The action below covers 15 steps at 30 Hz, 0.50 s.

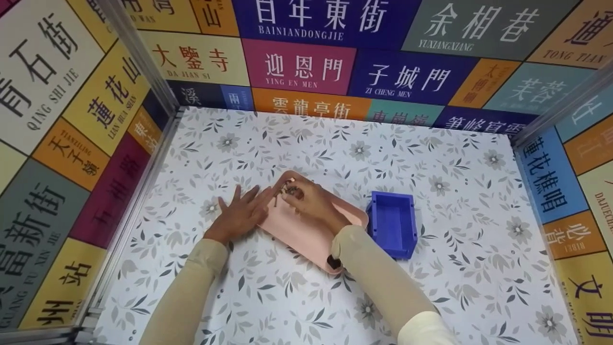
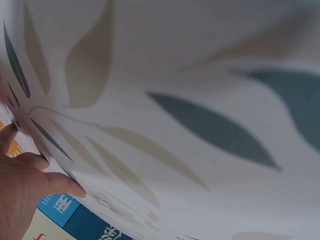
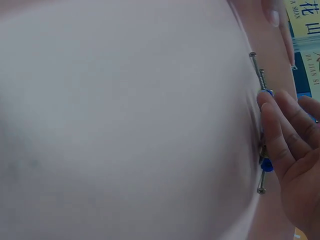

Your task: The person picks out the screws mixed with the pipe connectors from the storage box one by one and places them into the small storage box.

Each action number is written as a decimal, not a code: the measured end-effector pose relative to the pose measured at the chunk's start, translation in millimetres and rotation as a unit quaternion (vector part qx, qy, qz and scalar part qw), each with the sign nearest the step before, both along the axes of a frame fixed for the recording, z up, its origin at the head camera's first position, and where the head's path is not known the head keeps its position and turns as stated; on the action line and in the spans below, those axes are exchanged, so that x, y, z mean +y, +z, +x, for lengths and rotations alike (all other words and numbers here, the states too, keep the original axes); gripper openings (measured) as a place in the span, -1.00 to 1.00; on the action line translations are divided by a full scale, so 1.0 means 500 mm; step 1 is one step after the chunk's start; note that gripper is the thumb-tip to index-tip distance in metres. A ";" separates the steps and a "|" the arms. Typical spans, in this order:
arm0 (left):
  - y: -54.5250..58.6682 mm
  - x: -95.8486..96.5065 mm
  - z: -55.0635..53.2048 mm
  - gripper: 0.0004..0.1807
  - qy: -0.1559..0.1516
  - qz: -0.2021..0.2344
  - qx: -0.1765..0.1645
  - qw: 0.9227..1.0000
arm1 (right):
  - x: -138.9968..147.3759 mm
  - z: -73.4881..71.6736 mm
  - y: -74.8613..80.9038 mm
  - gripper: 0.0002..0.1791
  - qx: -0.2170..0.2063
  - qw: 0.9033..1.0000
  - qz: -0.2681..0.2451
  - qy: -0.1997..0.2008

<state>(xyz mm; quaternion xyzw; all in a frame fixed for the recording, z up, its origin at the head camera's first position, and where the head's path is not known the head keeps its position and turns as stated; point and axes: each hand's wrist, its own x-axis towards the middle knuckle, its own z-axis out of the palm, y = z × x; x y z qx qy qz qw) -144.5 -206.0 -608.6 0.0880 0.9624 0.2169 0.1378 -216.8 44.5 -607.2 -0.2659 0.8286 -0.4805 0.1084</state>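
Observation:
A shallow pink tray (image 1: 297, 235) lies slantwise on the table, with a small cluster of metal screws (image 1: 276, 201) at its far left end. My right hand (image 1: 313, 201) reaches into that end, thumb and forefinger bent around the cluster. In the right wrist view its fingertips are right at the screws (image 3: 261, 182), by a small blue piece (image 3: 267, 165); whether they pinch one I cannot tell. My left hand (image 1: 242, 213) lies with spread fingers against the tray's left edge. The left wrist view shows part of this hand (image 2: 25, 190) over the patterned cloth.
A blue open plastic bin (image 1: 393, 225) stands close to the tray's right end. White cloth (image 1: 459, 287) with grey flowers and leaves covers the table. Panels with colourful street-name signs (image 1: 299, 67) rise at the back and both sides.

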 end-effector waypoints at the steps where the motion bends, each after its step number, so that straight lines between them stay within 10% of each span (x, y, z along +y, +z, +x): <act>1: 0.000 0.000 0.000 -0.37 -0.001 -0.002 0.000 1.000 | -0.001 0.000 -0.002 -0.55 -0.005 1.000 0.003 0.000; 15: 0.000 0.001 0.001 -0.37 -0.005 0.005 0.006 1.000 | -0.029 -0.003 -0.024 -0.67 0.046 0.998 0.037 0.017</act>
